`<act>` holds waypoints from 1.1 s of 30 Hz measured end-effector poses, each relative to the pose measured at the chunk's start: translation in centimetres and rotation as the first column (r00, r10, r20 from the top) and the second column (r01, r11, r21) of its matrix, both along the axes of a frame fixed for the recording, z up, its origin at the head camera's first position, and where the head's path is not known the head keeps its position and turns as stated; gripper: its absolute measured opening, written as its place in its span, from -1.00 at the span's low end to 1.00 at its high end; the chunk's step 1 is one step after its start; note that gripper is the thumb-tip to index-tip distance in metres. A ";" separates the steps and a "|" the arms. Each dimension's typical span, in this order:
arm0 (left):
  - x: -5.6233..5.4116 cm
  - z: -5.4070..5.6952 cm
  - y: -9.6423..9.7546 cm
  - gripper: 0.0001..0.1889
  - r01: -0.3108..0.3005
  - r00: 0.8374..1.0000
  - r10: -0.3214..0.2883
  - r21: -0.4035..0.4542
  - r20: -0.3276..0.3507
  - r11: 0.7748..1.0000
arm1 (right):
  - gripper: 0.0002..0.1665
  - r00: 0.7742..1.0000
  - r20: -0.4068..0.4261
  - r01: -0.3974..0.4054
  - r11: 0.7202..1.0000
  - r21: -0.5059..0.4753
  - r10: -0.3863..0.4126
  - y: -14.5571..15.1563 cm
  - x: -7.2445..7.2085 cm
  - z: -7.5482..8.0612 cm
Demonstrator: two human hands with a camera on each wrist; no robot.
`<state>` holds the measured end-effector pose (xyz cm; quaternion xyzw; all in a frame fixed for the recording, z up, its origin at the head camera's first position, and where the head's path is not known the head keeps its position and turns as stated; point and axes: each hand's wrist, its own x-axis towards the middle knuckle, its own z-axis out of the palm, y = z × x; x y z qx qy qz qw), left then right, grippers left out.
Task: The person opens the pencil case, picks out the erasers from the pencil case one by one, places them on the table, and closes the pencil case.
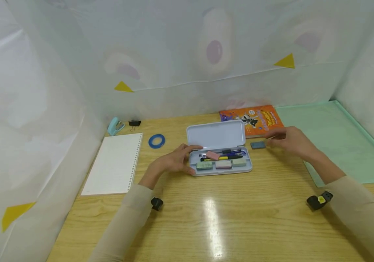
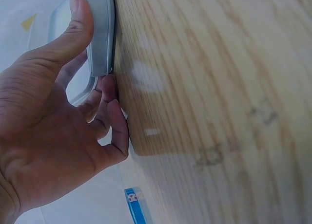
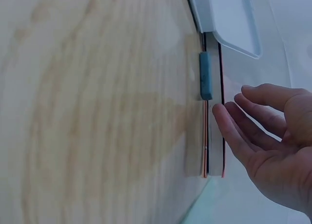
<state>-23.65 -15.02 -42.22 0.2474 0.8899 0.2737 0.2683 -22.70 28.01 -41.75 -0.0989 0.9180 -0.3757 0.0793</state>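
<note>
My left hand (image 1: 175, 160) holds the left end of an open pale-blue pencil case (image 1: 219, 173), thumb at the front edge and fingers toward the hinge side. The left wrist view shows the thumb (image 2: 80, 27) against the case wall. Inside the case lie several pens (image 1: 236, 154), a pink eraser (image 1: 212, 155) across them, and a row with a green eraser (image 1: 204, 166), a pink-and-white one (image 1: 223, 165) and a pale one (image 1: 239, 163). Beside a dark blue eraser (image 1: 257, 145) on the table, my right hand (image 1: 293, 141) hovers with loosely bent fingers and nothing in them.
Behind the case lies an orange book (image 1: 265, 116). A translucent green mat (image 1: 347, 145) covers the right side. Leftward are a spiral-hole notebook (image 1: 113, 163), a roll of blue tape (image 1: 156, 141), a teal stapler (image 1: 115, 126) and a black binder clip (image 1: 134, 123). White sheeting (image 1: 174, 54) walls the table.
</note>
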 end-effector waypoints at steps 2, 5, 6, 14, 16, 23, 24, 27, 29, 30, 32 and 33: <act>0.0 0.0 0.0 -0.05 -0.001 1.000 0.001 0.002 0.002 1.000 | -0.54 1.000 0.012 0.008 1.000 -0.013 -0.008 0.2 0.2 0.3; 0.1 0.1 -0.1 -0.05 -0.007 1.000 0.007 0.002 0.002 1.000 | -0.52 1.000 0.022 -0.001 0.998 -0.064 0.003 -0.2 0.3 0.6; 0.1 0.1 -0.2 -0.05 -0.009 1.000 0.009 0.001 0.001 1.000 | -0.52 1.000 0.020 -0.012 0.996 -0.087 0.014 -0.5 0.4 0.7; 0.2 0.3 -0.3 -0.05 -0.008 1.000 0.008 0.003 0.000 1.000 | -0.64 0.985 -0.020 -0.173 0.950 -0.261 0.174 -5.9 0.5 0.4; 0.2 0.3 -0.3 -0.05 -0.011 1.000 0.011 0.004 0.002 1.000 | -0.66 0.978 -0.026 -0.206 0.944 -0.258 0.207 -7.5 0.3 0.1; 0.1 0.1 -0.2 -0.07 -0.018 1.000 0.018 0.009 0.009 1.000 | -0.75 0.960 -0.055 -0.281 0.937 -0.207 0.276 -12.4 0.1 -0.6; 0.1 0.0 -0.2 -0.07 -0.016 1.000 0.016 0.009 0.008 1.000 | -0.76 0.958 -0.060 -0.287 0.937 -0.201 0.280 -12.9 0.1 -0.6; 0.1 0.0 -0.1 -0.07 -0.014 1.000 0.014 0.012 0.005 1.000 | -0.78 0.959 -0.075 -0.284 0.943 -0.173 0.275 -14.2 0.0 -0.7; 0.1 0.0 0.0 -0.07 -0.013 1.000 0.013 0.014 0.002 1.000 | -0.79 0.962 -0.071 -0.272 0.949 -0.158 0.264 -14.8 0.0 -0.7; 0.1 0.0 0.0 -0.07 -0.013 1.000 0.013 0.012 0.001 1.000 | -0.79 0.962 -0.070 -0.271 0.951 -0.151 0.263 -15.0 0.0 -0.8; 0.1 0.0 0.1 -0.07 -0.015 1.000 0.015 0.010 0.003 1.000 | -0.79 0.963 -0.066 -0.268 0.954 -0.134 0.262 -15.5 0.1 -0.9; 0.1 0.1 0.1 -0.06 -0.016 1.000 0.016 0.007 0.005 1.000 | -0.79 0.963 -0.066 -0.267 0.955 -0.128 0.260 -15.7 0.1 -1.0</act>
